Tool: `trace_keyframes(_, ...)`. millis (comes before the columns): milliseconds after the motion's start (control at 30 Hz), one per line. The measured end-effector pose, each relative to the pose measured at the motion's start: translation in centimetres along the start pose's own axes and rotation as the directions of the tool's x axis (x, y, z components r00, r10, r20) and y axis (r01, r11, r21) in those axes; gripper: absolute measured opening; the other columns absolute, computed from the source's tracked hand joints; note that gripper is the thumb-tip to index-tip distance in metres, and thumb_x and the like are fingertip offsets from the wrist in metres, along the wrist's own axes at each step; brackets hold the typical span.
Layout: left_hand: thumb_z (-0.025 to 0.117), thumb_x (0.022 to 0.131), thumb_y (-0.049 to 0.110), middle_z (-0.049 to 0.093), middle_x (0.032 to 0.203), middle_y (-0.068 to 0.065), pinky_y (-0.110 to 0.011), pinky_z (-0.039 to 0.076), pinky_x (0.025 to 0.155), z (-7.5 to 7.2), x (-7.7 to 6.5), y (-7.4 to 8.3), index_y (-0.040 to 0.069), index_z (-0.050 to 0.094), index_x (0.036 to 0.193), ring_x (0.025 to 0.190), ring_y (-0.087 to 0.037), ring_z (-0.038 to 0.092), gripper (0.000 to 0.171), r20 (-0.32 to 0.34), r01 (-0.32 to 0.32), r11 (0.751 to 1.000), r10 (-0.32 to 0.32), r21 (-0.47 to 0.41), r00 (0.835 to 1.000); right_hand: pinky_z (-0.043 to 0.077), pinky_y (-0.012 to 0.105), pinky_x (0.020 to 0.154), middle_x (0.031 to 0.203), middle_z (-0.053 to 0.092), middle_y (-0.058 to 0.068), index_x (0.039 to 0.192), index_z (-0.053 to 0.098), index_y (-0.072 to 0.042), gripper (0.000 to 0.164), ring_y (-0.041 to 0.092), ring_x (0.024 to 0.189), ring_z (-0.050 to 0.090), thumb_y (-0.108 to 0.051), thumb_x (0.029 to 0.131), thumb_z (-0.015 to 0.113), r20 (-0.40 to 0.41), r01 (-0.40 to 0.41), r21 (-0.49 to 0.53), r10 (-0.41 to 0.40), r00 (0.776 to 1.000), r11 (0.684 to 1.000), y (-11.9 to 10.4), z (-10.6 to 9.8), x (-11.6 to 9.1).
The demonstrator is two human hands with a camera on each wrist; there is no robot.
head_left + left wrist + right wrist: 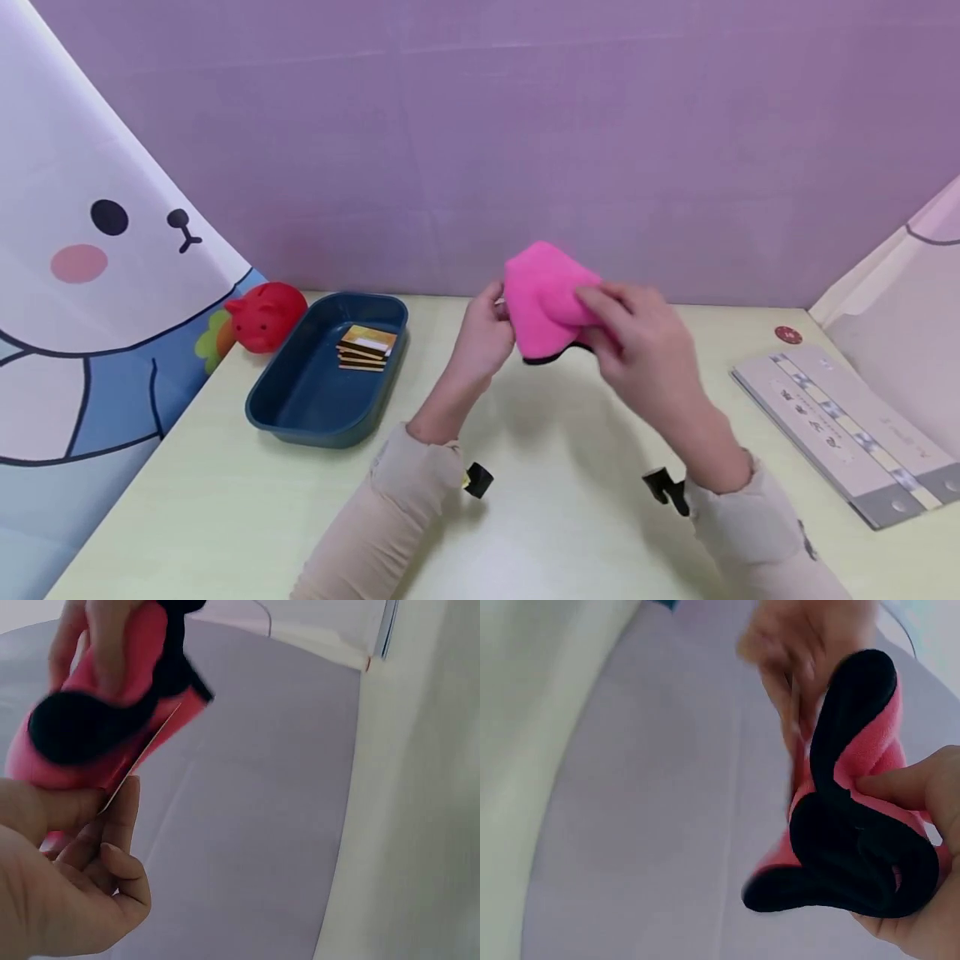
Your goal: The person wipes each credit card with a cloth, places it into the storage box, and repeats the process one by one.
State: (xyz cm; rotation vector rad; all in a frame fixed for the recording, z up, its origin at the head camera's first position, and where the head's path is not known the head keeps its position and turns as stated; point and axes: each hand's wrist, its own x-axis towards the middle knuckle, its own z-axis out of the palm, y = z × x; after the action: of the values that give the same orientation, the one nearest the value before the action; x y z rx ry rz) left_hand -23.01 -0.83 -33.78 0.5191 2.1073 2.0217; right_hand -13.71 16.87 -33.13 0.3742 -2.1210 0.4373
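My right hand [651,354] grips a bunched pink cloth [543,300] with a black edge, raised above the table. In the right wrist view, the cloth's black trim [855,855] folds over itself under the thumb. My left hand [483,337] is at the cloth's left side. Its thumb and fingers pinch a thin card [142,757], seen nearly edge-on in the left wrist view. The cloth lies against the card and hides most of its face.
To the left, a dark blue tray [300,435] holds several gold-and-black cards [365,346]. A red piggy bank [266,317] stands beside it. On the right lie a grey folder-like book [840,417] and a red chip [787,334]. A purple curtain [480,150] hangs behind the table.
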Motion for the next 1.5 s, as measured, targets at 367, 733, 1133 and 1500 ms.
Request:
trace_keyframes(367,0.056,0.095,-0.003,0.071,0.087,-0.005,-0.023,0.038,0.061,-0.5,0.0,0.9,0.008,0.058,0.129,0.067,-0.010,0.056,0.036,0.017,0.095,0.995,-0.095,-0.024,0.995,0.054,0.052,0.070,0.107,0.069,0.021,0.114,0.075,-0.011,0.033,0.041,0.089,0.063,-0.010,0.081,0.081,0.084,-0.001,-0.089,0.009,0.996,0.996,0.1,0.5,-0.3)
trace_keyframes(733,0.068,0.095,0.009,0.070,0.082,0.003,-0.025,0.040,0.065,-2.4,0.2,1.7,0.015,0.061,0.128,0.074,-0.014,0.056,0.034,-0.029,0.058,0.994,-0.061,-0.094,0.998,0.049,0.058,0.062,0.105,0.067,0.023,0.115,0.074,-0.007,0.033,0.043,0.092,0.060,0.000,0.085,0.064,0.017,-0.212,-0.189,0.220,0.975,0.959,3.1,-1.0,-0.3)
trace_keyframes(1133,0.061,0.097,0.001,0.059,0.134,-0.007,-0.023,0.048,0.082,-2.7,0.0,1.9,0.010,0.058,0.140,0.110,-0.020,0.057,0.044,0.142,-0.005,0.998,0.014,-0.063,0.990,0.042,0.059,0.071,0.110,0.066,0.024,0.121,0.072,-0.010,0.034,0.045,0.100,0.056,-0.004,0.089,0.062,-0.102,-0.351,-0.130,0.340,0.935,0.927,3.7,-3.3,0.3)
trace_keyframes(1500,0.063,0.100,0.024,0.045,0.073,0.001,-0.027,0.036,0.062,-2.2,-0.2,1.0,0.004,0.060,0.084,0.065,-0.016,0.039,0.026,0.018,-0.068,0.996,0.067,0.065,0.998,0.039,0.053,0.072,0.110,0.067,0.023,0.121,0.073,-0.010,0.033,0.044,0.100,0.056,-0.005,0.090,0.063,-0.160,-0.331,-0.075,0.316,0.935,0.941,2.8,-3.7,0.7)
